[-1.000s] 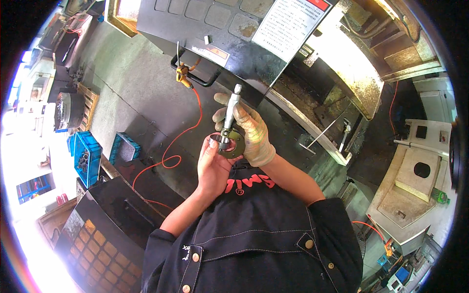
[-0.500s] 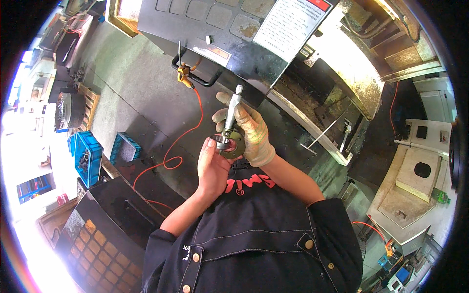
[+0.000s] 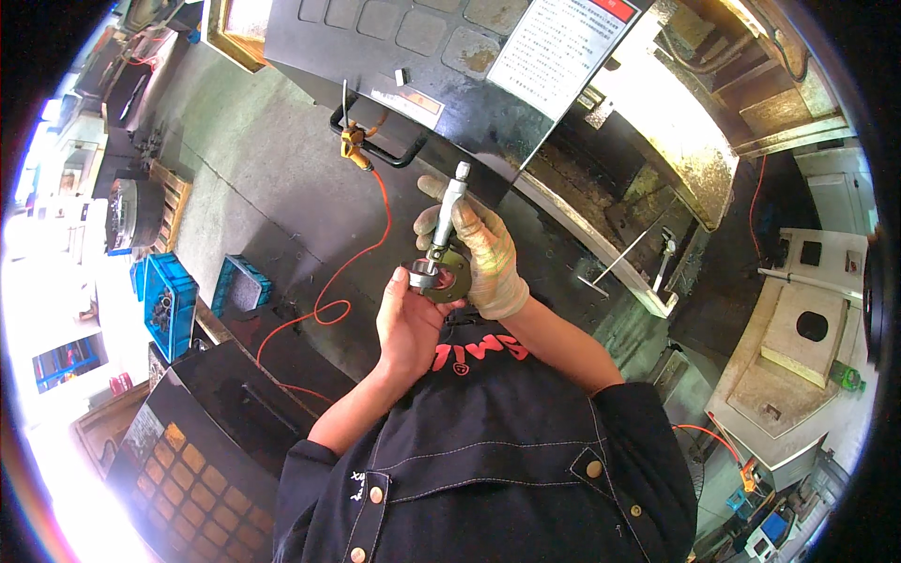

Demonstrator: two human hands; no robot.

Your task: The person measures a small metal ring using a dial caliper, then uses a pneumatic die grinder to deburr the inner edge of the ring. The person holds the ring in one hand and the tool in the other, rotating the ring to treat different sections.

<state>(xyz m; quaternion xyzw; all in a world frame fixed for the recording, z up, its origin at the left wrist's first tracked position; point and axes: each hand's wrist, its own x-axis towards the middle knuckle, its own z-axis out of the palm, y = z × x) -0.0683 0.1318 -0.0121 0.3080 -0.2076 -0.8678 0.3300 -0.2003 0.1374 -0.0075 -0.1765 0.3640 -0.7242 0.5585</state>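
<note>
A micrometer [image 3: 449, 216] with a silver barrel and a dark green frame is in my right hand [image 3: 493, 267], which wears a pale, soiled work glove. Its barrel points away from me, and the gloved fingers wrap around it. My bare left hand [image 3: 404, 324] pinches a small metal ring [image 3: 422, 280] between thumb and fingers. The ring sits at the micrometer's jaw, its wall by the measuring faces; whether both faces touch it I cannot tell. Both hands are close together in front of my chest.
Ahead stands a dark machine door [image 3: 450, 89] with a black handle [image 3: 405, 155], where a yellow air gun [image 3: 353, 145] hangs on an orange hose [image 3: 386, 211]. The open machine bay [image 3: 601, 164] lies to its right. Blue crates [image 3: 171, 305] stand at left; a white cabinet [image 3: 788, 347] is at right.
The ring has tilted a little in my left fingers and shows more of its bright side. The micrometer has shifted very slightly to the right.
</note>
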